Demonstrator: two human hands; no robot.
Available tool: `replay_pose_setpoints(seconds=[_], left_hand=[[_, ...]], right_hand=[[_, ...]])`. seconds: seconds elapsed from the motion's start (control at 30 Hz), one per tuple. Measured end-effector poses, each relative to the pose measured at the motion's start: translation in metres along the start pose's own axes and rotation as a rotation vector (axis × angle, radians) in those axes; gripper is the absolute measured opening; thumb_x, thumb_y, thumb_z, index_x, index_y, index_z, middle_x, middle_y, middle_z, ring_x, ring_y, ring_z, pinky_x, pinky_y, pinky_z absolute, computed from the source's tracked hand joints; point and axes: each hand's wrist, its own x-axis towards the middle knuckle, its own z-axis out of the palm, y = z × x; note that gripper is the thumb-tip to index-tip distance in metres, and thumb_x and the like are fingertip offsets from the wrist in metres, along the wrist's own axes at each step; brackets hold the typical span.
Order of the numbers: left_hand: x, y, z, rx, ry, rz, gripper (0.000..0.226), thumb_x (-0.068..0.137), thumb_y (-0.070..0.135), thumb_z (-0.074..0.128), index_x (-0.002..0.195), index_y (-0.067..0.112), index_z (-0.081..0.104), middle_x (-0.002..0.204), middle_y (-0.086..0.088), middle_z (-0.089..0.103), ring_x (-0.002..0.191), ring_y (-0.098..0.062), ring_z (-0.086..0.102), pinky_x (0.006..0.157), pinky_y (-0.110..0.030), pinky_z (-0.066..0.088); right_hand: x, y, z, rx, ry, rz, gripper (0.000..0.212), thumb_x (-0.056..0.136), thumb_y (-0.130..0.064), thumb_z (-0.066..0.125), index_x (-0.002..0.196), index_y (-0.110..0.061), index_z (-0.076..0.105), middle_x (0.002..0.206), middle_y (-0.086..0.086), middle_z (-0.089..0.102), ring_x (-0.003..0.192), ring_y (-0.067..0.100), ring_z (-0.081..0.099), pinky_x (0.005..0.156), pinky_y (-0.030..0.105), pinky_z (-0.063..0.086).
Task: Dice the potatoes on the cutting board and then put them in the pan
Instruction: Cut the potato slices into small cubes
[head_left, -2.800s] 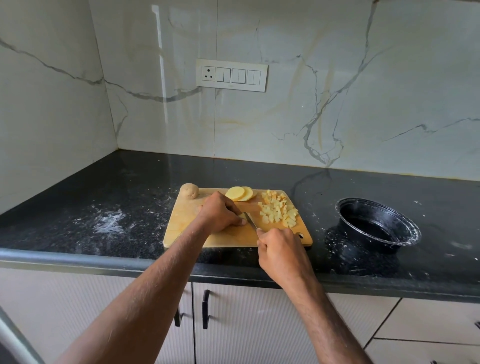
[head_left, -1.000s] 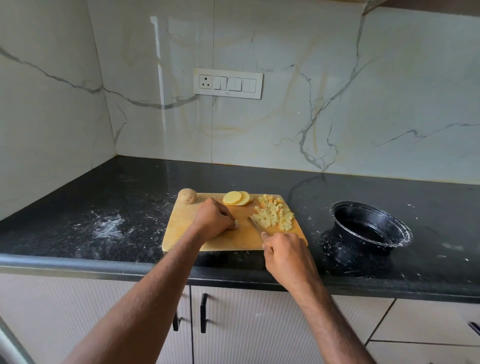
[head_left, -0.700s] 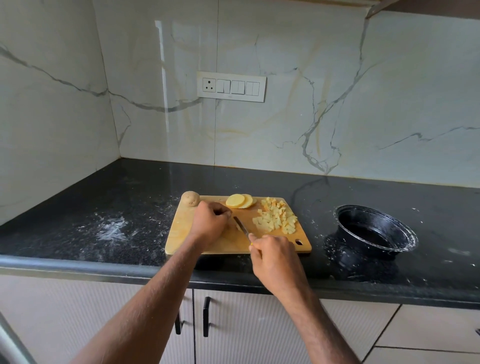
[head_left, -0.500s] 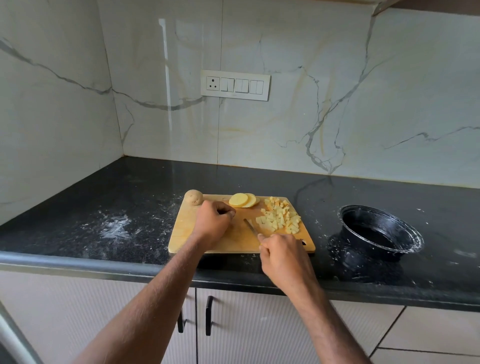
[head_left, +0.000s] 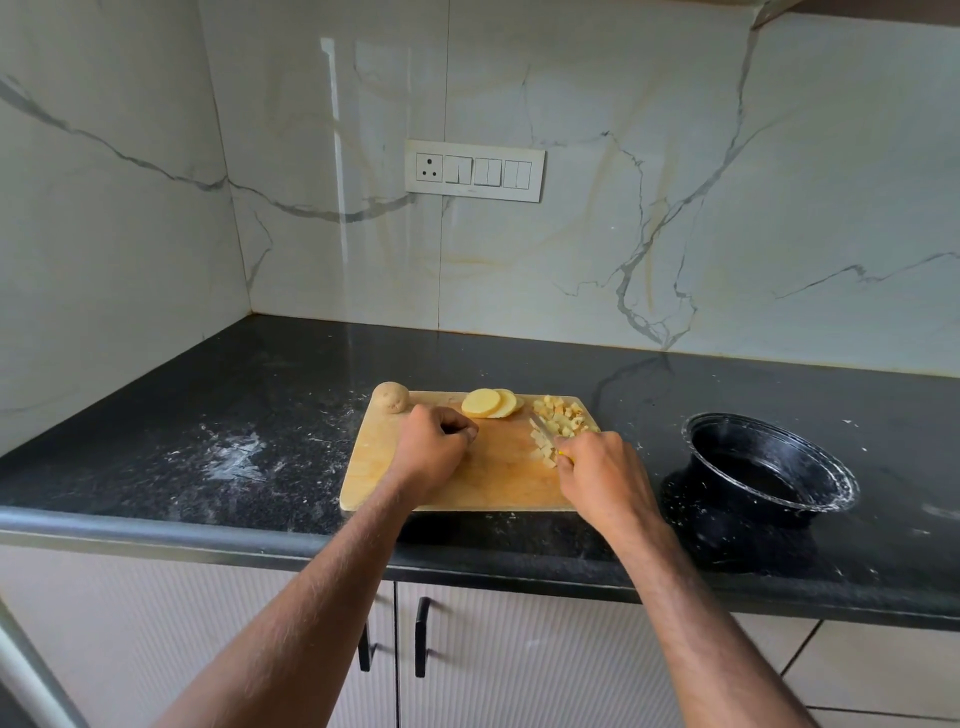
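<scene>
Where the black worktop meets the marble corner, a dusting of white powder lies at about nine o'clock from the wooden cutting board. At the board's eleven o'clock corner sits a whole unpeeled potato, touching the edge. Just to its right, toward five o'clock, the left hand rests on the board, its grip curled loosely together; whether anything lies under the fingers cannot be told. At twelve o'clock on the board lie two round potato slices, overlapping. Further right, at the one o'clock corner, a heap of diced potato spreads down toward three o'clock. The right hand has its grip clamped on a knife, whose short blade points up to eleven o'clock and touches the left side of the heap; a bit of yellow handle shows by the fingers. Well apart, at three o'clock from the board, the black pan stands on the worktop, its rim speckled white, with no potato visible in it. On the wall at twelve o'clock hangs a white switch plate.
</scene>
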Motion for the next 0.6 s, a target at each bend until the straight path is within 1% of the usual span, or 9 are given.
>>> replay_pose_setpoints(seconds=[0.1, 0.17, 0.27, 0.33, 0.4, 0.47, 0.53, 0.6], left_hand=[[-0.001, 0.000, 0.000, 0.009, -0.006, 0.008, 0.014, 0.094, 0.017, 0.069, 0.103, 0.015, 0.079, 0.095, 0.008, 0.074, 0.086, -0.006, 0.065, 0.078, -0.018, 0.055], [0.000, 0.000, -0.001, 0.012, -0.008, 0.009, 0.014, 0.094, 0.017, 0.069, 0.103, 0.015, 0.079, 0.095, 0.008, 0.074, 0.086, -0.006, 0.065, 0.075, -0.016, 0.052], [0.000, 0.000, 0.000, 0.024, -0.014, 0.011, 0.014, 0.094, 0.018, 0.068, 0.103, 0.015, 0.079, 0.095, 0.007, 0.074, 0.086, -0.006, 0.065, 0.073, -0.014, 0.050], [0.000, 0.000, 0.000, 0.033, -0.024, 0.013, 0.014, 0.094, 0.018, 0.068, 0.102, 0.016, 0.080, 0.094, 0.008, 0.074, 0.086, -0.006, 0.065, 0.074, -0.015, 0.052], [0.000, 0.001, 0.001, 0.041, -0.034, 0.014, 0.014, 0.094, 0.017, 0.068, 0.100, 0.016, 0.080, 0.093, 0.008, 0.074, 0.086, -0.005, 0.065, 0.078, -0.019, 0.055], [-0.001, 0.002, 0.001, 0.056, -0.036, 0.025, 0.012, 0.092, 0.016, 0.069, 0.098, 0.017, 0.080, 0.090, 0.009, 0.074, 0.085, -0.005, 0.066, 0.080, -0.022, 0.057], [-0.001, 0.002, 0.003, 0.069, -0.035, 0.042, 0.011, 0.091, 0.018, 0.070, 0.096, 0.019, 0.080, 0.088, 0.011, 0.074, 0.083, -0.004, 0.066, 0.079, -0.022, 0.056], [-0.001, 0.001, 0.003, 0.067, -0.030, 0.041, 0.010, 0.091, 0.020, 0.072, 0.097, 0.020, 0.080, 0.087, 0.013, 0.073, 0.083, -0.003, 0.066, 0.077, -0.020, 0.055]], right_hand=[[0.013, 0.002, -0.001, 0.021, -0.008, 0.035, 0.022, 0.097, -0.024, 0.064, 0.115, -0.020, 0.075, 0.095, 0.006, 0.074, 0.074, 0.023, 0.069, 0.062, 0.030, 0.058], [0.018, 0.002, -0.004, 0.048, 0.007, 0.048, 0.023, 0.097, -0.022, 0.063, 0.118, -0.019, 0.073, 0.094, 0.007, 0.075, 0.074, 0.022, 0.069, 0.061, 0.027, 0.053], [0.019, 0.001, -0.003, 0.064, 0.005, 0.059, 0.026, 0.097, -0.022, 0.064, 0.122, -0.018, 0.071, 0.102, 0.006, 0.075, 0.078, 0.020, 0.069, 0.062, 0.025, 0.053], [0.019, 0.001, 0.001, 0.099, 0.009, 0.068, 0.027, 0.097, -0.021, 0.064, 0.122, -0.017, 0.071, 0.106, 0.005, 0.075, 0.075, 0.018, 0.068, 0.061, 0.024, 0.053], [0.019, 0.000, 0.006, 0.144, 0.041, 0.069, 0.028, 0.096, -0.020, 0.064, 0.123, -0.017, 0.071, 0.103, 0.006, 0.075, 0.070, 0.018, 0.065, 0.062, 0.026, 0.053], [0.017, -0.003, 0.014, 0.194, 0.109, 0.055, 0.027, 0.094, -0.020, 0.065, 0.121, -0.018, 0.072, 0.096, 0.007, 0.076, 0.066, 0.021, 0.065, 0.059, 0.028, 0.054], [0.013, -0.004, 0.024, 0.239, 0.186, 0.054, 0.028, 0.092, -0.020, 0.068, 0.120, -0.017, 0.073, 0.093, 0.005, 0.077, 0.063, 0.020, 0.066, 0.058, 0.033, 0.059], [0.011, -0.003, 0.032, 0.267, 0.261, 0.074, 0.028, 0.091, -0.019, 0.069, 0.118, -0.015, 0.074, 0.091, 0.004, 0.077, 0.063, 0.019, 0.067, 0.058, 0.034, 0.059]])
